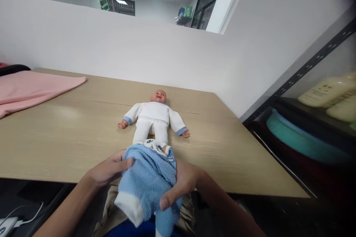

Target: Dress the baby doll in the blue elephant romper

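Note:
A baby doll [153,113] in a white top with blue cuffs lies on its back on the wooden table [83,133], head away from me and arms spread. Fluffy blue baby pants [147,172] with white cuffs and a cartoon face cover the ends of its legs; whether the feet are inside is hidden. My left hand [114,166] grips the left side of the pants, thumb on top. On the other side my right hand [182,181] is closed round the fabric, its thumb pressed over the front. The lower part of the pants hangs past the table's near edge.
A pink cloth [36,87] lies at the table's far left. To the right, a rack [300,72] holds a teal basin [300,137] and pale yellow bottles [328,90]. A white wall [133,48] stands behind the table. A white charger [9,226] with a cable sits lower left.

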